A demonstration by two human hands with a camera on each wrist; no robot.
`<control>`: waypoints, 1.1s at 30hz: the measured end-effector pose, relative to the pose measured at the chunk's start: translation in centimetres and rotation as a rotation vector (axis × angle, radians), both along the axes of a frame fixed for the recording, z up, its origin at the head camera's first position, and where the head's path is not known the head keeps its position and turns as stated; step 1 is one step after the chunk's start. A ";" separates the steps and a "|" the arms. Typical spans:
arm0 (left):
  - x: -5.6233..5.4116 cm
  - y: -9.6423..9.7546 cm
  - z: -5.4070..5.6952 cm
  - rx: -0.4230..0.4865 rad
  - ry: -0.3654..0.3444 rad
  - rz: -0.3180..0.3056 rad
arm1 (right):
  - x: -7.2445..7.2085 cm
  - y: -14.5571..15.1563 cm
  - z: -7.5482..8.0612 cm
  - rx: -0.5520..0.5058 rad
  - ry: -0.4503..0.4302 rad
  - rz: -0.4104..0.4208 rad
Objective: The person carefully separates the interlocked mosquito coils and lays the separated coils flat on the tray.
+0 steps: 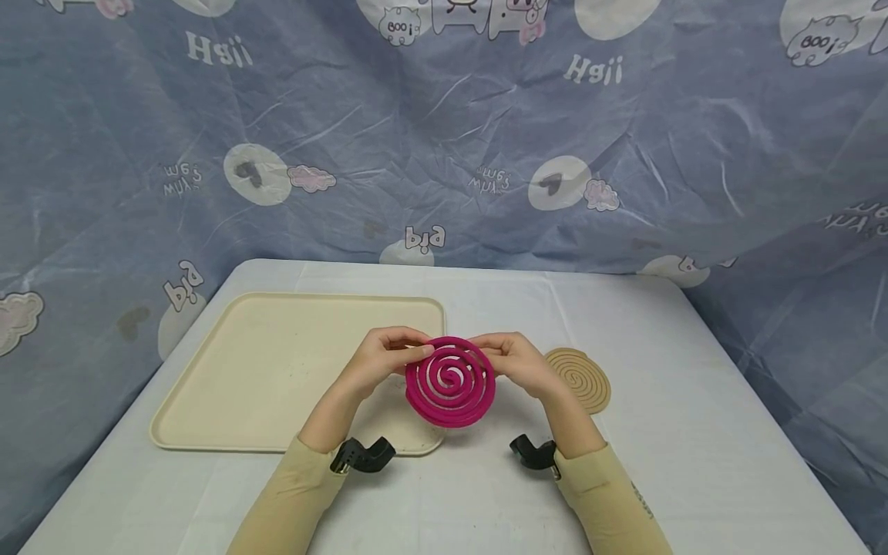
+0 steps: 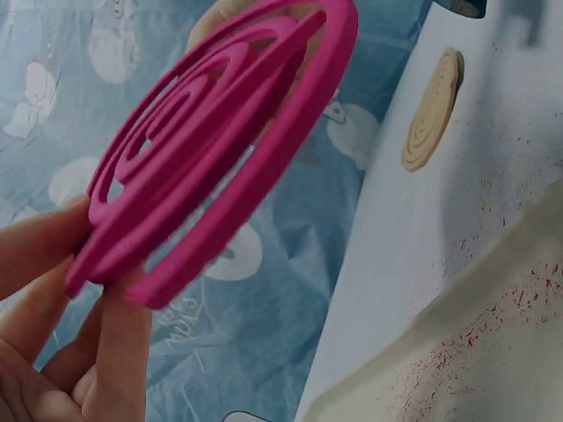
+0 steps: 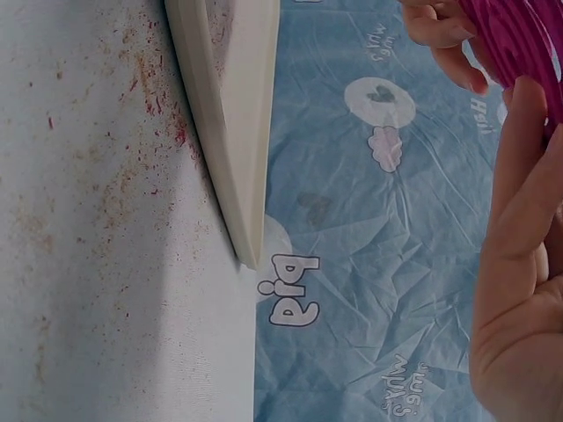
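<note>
A magenta mosquito coil point(image 1: 451, 377) is held up between both hands, its flat spiral face turned to the head camera. My left hand point(image 1: 380, 362) pinches its left edge, thumb in front and fingers behind. In the left wrist view the coil point(image 2: 237, 167) appears nearly edge-on, with gaps between its turns and loose strand ends near the fingertips. At the upper right edge my right hand point(image 1: 519, 364) grips the coil, its fingers partly hidden behind it. A tan mosquito coil point(image 1: 581, 379) lies flat on the table, partly covered by the right wrist.
A cream tray point(image 1: 277, 370) takes up the table's left side, its right end beneath the left hand and magenta coil. Red and brown crumbs point(image 3: 149, 97) are scattered over the white table point(image 1: 694, 432). A blue patterned cloth point(image 1: 416, 154) hangs behind.
</note>
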State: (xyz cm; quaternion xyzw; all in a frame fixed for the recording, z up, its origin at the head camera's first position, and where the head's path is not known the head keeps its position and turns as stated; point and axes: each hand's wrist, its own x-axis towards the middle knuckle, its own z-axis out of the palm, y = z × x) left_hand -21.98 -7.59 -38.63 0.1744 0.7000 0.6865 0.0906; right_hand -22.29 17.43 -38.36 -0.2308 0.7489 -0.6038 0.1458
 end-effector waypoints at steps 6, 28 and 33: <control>0.0 0.0 0.1 -0.023 0.038 -0.063 | 0.0 0.1 -0.1 -0.048 -0.035 0.117; 0.2 0.7 -0.3 0.030 0.046 0.054 | 0.0 -0.2 -0.1 -0.024 -0.021 0.041; 0.2 1.0 -0.3 0.050 0.028 0.095 | -0.1 -0.1 -0.3 -0.053 -0.020 0.011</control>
